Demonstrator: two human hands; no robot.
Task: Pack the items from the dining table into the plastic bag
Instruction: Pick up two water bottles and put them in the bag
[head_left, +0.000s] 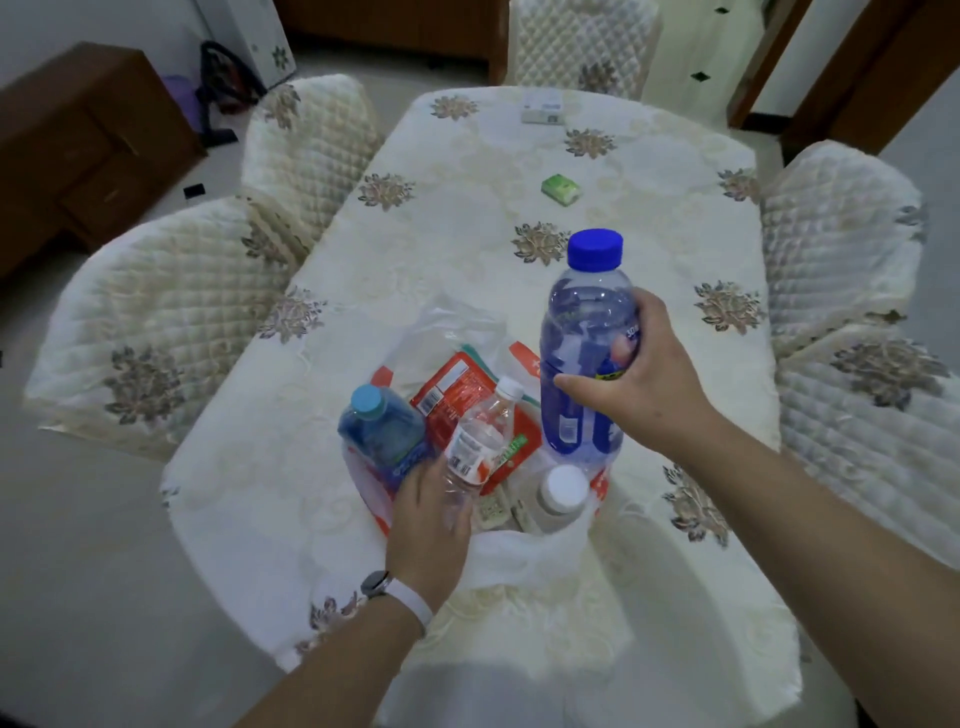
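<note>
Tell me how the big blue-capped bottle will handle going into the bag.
The blue-capped bottle looks mostly full of liquid, so it is probably heavy for its size and fairly firm under the right hand. Its smooth round wall may be slippery. Tall and narrow, it could tip once stood in the soft plastic bag.

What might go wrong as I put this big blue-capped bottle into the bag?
The big bottle in your right hand may knock the white-capped jar next to its base. The plastic bag looks crowded, so it could tip out. The green packet, far up the table, may be forgotten.
</note>
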